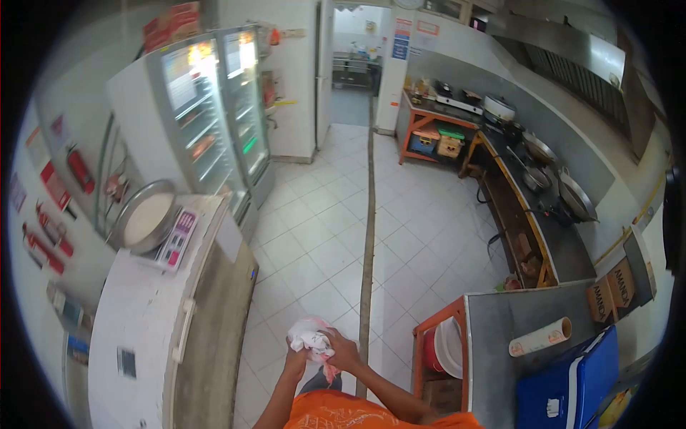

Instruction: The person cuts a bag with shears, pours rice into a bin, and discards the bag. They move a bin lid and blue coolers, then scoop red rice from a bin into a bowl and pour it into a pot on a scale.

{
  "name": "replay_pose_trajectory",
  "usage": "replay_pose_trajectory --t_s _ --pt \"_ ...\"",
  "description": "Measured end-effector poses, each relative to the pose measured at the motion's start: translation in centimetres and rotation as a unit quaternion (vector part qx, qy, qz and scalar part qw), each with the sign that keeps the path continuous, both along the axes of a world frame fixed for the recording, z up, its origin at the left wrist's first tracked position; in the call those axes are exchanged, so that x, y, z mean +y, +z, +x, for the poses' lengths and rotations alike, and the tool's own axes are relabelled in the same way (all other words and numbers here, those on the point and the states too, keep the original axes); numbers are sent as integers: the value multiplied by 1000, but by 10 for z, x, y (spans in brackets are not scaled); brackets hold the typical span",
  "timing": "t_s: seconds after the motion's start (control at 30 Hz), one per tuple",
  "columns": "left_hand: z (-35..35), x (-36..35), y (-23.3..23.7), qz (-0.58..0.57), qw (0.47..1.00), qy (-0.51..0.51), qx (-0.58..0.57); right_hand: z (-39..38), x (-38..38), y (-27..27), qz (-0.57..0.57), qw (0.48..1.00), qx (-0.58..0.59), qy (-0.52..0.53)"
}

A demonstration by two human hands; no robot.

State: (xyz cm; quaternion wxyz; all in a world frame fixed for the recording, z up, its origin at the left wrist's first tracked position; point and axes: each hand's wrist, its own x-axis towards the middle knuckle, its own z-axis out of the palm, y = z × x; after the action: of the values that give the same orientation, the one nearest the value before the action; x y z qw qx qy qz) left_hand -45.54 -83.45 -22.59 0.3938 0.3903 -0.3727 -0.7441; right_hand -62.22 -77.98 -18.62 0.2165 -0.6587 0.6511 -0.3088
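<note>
Both my hands are in front of my body at the bottom centre, closed around a crumpled white plastic bag (309,334) with a pinkish part hanging below. My left hand (295,360) grips its left side, fingers partly hidden behind the bundle. On the other side, my right hand (344,352) has its fingers curled onto the bag. Whatever the bag may contain is hidden.
To the left stands a chest freezer (143,336) bearing a scale (176,239) and a large metal bowl (146,214). Glass-door fridges (214,121) stand behind. On the right, a counter (493,336) carries a blue cooler box (572,382) and a roll (541,338). Tiled floor leads to a doorway.
</note>
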Motion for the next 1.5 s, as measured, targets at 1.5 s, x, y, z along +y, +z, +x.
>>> replay_pose_trajectory --t_s 1.5 --pt "-750 -1359 -189 -122 803 -192 -551 -970 -995 -147 373 683 5 -628"
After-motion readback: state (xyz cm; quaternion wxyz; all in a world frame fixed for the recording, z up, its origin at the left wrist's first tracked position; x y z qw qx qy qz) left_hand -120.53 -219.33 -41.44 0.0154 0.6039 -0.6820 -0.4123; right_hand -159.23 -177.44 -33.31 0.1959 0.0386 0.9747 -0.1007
